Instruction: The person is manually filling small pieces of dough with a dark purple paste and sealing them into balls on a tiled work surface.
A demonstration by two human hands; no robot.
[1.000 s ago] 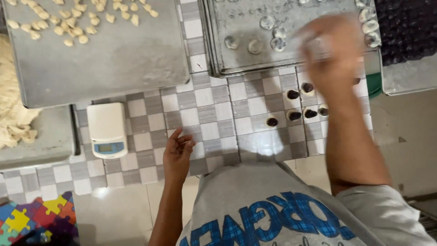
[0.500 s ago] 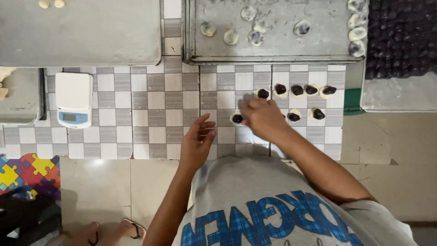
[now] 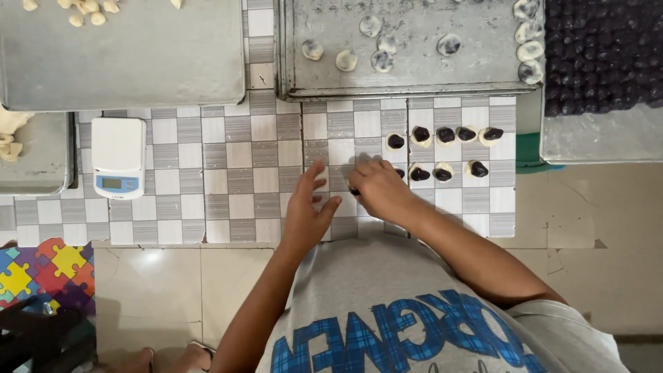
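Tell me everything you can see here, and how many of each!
Tiled counter: one, grey and white checks, across the middle.
Dough pieces with dark filling: about seven, pale with dark tops, in two rows on the counter by the right hand.
Kitchen scale: one, white, left on the counter.
Baking tray: one, grey metal, top middle, holding about nine round flattened dough pieces.
Second tray: one, grey, top left, small pale dough lumps at its far edge.
Dark filling balls: many, dark purple, top right.
Puzzle mat: one, many colours, lower left floor.
Left hand: open, on the counter.
Right hand: fingers curled over a piece; grip unclear.
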